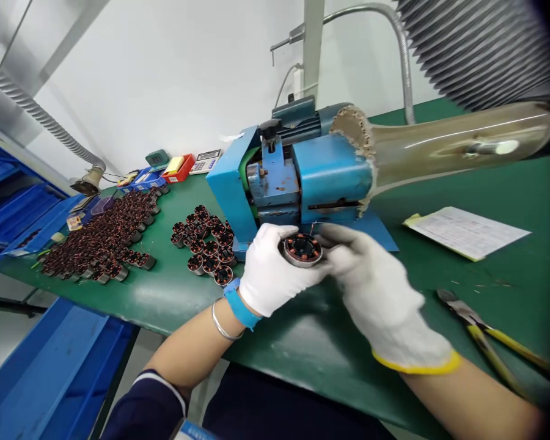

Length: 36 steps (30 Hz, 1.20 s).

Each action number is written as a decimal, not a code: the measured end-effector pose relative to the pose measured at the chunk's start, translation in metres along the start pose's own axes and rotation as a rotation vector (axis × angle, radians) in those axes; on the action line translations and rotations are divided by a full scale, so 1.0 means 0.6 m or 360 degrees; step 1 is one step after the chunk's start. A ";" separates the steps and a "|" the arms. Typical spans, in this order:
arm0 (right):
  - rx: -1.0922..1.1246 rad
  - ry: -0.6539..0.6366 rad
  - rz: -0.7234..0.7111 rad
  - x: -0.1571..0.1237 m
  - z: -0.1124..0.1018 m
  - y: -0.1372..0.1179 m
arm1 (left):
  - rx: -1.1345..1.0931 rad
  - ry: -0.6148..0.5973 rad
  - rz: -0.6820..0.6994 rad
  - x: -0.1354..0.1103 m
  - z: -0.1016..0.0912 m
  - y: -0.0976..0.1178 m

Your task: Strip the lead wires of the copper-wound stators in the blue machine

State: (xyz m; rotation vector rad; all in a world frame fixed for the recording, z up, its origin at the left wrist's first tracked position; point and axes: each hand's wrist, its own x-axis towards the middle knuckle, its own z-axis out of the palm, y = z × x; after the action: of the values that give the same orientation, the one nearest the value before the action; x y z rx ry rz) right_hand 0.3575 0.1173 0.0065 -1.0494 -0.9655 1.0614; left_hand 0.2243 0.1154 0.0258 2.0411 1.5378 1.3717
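Note:
My left hand (272, 269), in a white glove, is closed around a motor stator (304, 249) with copper windings and a metal rim. The stator's open face points up toward me. A thin wire (311, 228) sticks up from its far edge. At the stator's right side is my right hand (371, 275), in a thicker white glove with a yellow cuff and slightly blurred. Its thumb and fingers are drawn together by the rim; whatever they pinch is hidden. Just behind both hands stands a blue motor-driven machine (334, 174).
Several stators (211, 247) stand left of the machine, with a larger pile (105, 235) farther left. Yellow-handled cutters (486, 330) and a paper sheet (467, 232) lie at right on the green table (174, 305). A clear duct (453, 146) joins the machine. Blue bins (41, 373) are at left.

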 end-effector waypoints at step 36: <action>-0.0782 -0.0098 -0.0182 0.025 -0.016 -0.043 | -0.0053 0.0076 -0.0077 0.039 0.054 0.021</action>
State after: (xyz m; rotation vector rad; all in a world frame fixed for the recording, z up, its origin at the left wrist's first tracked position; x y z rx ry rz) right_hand 0.3751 0.1264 0.0309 -1.3447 -1.3614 0.7806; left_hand 0.2580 0.1403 0.0293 1.9524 1.5623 1.4277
